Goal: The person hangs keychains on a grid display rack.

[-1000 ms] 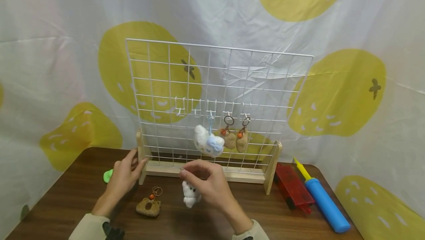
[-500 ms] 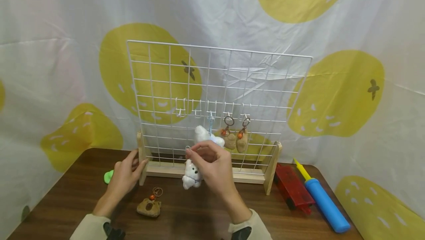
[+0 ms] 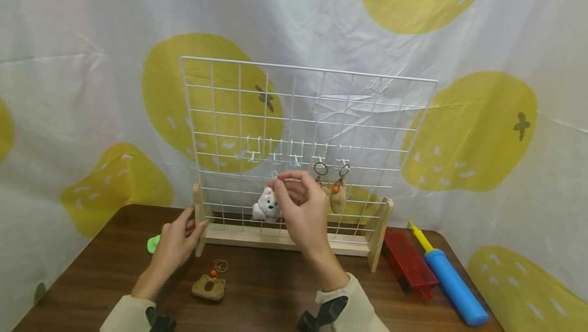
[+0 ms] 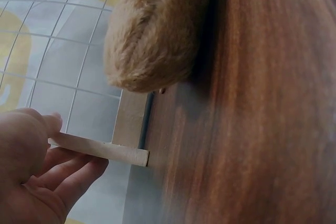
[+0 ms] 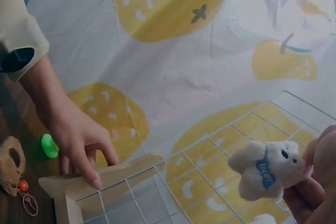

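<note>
My right hand pinches the ring above a small white plush keychain, which hangs in front of the grid below the white hooks. In the right wrist view the plush shows a blue band with lettering. My left hand grips the left wooden post of the white wire rack; in the left wrist view thumb and fingers lie on either side of that post. Two brown keychains hang on hooks at the right. The larger white plush is mostly hidden behind my right hand.
A brown plush keychain with an orange bead lies on the table before the rack. Right of the rack are a red object and a blue pump with a yellow nozzle. A green object lies beside my left hand.
My right hand has risen with the small white plush, from near the table to just below the hooks, and now covers the larger plush. The left hand has kept its grip on the post.
</note>
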A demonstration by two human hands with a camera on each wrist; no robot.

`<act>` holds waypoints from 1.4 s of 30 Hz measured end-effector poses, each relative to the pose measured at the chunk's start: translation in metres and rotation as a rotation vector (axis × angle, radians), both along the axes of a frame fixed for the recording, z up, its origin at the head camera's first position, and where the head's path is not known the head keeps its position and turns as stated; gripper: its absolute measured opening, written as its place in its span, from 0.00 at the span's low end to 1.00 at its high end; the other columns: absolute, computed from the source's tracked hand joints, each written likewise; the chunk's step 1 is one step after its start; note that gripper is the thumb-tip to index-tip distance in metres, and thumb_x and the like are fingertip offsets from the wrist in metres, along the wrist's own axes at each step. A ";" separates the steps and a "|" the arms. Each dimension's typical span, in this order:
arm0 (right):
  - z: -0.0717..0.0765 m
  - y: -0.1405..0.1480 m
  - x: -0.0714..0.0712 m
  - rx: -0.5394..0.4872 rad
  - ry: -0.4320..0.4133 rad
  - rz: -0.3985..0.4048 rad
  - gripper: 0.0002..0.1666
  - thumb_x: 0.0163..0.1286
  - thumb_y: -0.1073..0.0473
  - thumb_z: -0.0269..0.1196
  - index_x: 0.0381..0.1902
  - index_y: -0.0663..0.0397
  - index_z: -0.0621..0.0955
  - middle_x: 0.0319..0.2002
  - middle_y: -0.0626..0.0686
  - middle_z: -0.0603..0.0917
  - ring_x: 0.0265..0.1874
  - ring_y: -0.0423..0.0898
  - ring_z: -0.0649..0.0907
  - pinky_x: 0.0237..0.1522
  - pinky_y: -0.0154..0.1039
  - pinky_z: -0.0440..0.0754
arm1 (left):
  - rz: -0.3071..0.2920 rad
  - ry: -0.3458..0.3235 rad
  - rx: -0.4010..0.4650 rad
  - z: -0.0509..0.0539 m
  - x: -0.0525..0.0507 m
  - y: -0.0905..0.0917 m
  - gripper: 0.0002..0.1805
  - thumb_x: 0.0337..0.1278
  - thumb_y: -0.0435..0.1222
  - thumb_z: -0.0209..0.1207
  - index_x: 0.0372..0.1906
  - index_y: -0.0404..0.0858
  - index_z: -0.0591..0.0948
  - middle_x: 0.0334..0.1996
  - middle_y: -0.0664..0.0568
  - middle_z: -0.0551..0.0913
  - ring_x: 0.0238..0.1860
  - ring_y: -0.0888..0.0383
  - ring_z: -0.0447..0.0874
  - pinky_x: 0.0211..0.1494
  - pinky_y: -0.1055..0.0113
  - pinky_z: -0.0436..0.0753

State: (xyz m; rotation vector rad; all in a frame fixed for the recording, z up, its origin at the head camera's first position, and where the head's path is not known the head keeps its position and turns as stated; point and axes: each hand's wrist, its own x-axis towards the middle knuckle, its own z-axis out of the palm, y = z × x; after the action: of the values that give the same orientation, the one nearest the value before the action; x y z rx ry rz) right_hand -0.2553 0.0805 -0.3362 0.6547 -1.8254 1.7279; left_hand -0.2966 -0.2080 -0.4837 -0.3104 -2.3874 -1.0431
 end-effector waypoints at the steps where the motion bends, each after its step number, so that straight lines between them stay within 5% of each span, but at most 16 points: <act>1: 0.001 0.000 -0.001 0.000 0.004 -0.010 0.04 0.78 0.63 0.68 0.47 0.57 0.85 0.40 0.57 0.95 0.41 0.48 0.95 0.42 0.36 0.95 | 0.000 0.000 -0.001 0.000 0.000 0.000 0.21 0.77 0.35 0.66 0.65 0.30 0.78 0.49 0.28 0.90 0.47 0.33 0.94 0.44 0.47 0.95; 18: 0.014 -0.011 -0.017 0.008 0.065 -0.127 0.05 0.76 0.67 0.69 0.47 0.61 0.87 0.41 0.59 0.95 0.42 0.51 0.96 0.44 0.37 0.95 | -0.008 -0.018 0.000 -0.002 0.000 0.000 0.23 0.77 0.35 0.66 0.68 0.30 0.77 0.51 0.28 0.89 0.48 0.32 0.94 0.45 0.47 0.95; 33: 0.009 0.001 -0.007 0.132 0.190 -0.201 0.10 0.74 0.68 0.69 0.51 0.62 0.89 0.48 0.58 0.94 0.51 0.49 0.94 0.55 0.34 0.92 | -0.004 -0.006 -0.012 0.000 -0.002 0.000 0.20 0.76 0.35 0.66 0.65 0.31 0.78 0.50 0.29 0.90 0.47 0.33 0.94 0.43 0.47 0.95; 42: -0.005 0.008 0.008 0.139 0.265 -0.206 0.07 0.74 0.69 0.69 0.47 0.64 0.89 0.44 0.58 0.93 0.48 0.50 0.93 0.51 0.35 0.94 | 0.001 -0.002 -0.006 0.000 0.000 -0.001 0.21 0.76 0.34 0.67 0.66 0.31 0.78 0.50 0.28 0.90 0.47 0.32 0.94 0.44 0.46 0.95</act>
State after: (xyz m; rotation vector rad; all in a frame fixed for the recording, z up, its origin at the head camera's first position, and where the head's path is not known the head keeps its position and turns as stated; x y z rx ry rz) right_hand -0.2473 0.0884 -0.3412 0.6891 -1.7674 1.3237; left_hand -0.2970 -0.2089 -0.4838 -0.3105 -2.3931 -1.0366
